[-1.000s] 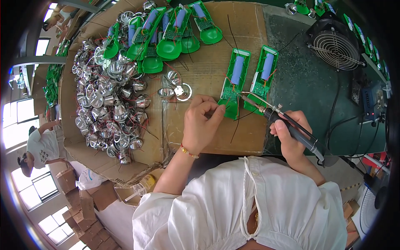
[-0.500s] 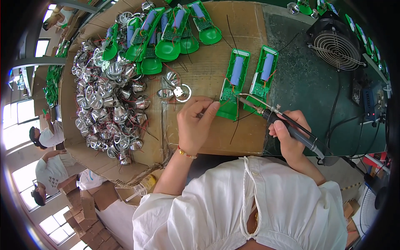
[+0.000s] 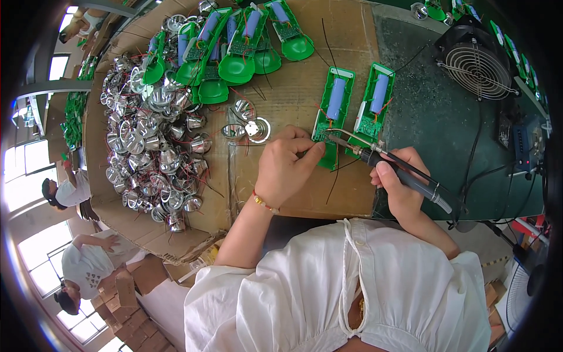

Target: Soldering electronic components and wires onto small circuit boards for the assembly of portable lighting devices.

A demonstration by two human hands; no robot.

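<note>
Right hand (image 3: 399,182) grips a soldering iron (image 3: 399,170), tip on the near green circuit board (image 3: 333,117). Left hand (image 3: 287,167) pinches that board's lower edge on the cardboard sheet (image 3: 293,88). Beyond lie silver reflectors (image 3: 152,152).

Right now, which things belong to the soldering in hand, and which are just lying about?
In hand: left hand on green board; right hand holding soldering iron.
Lying about: second board, reflector pile, green shells, fan.
</note>
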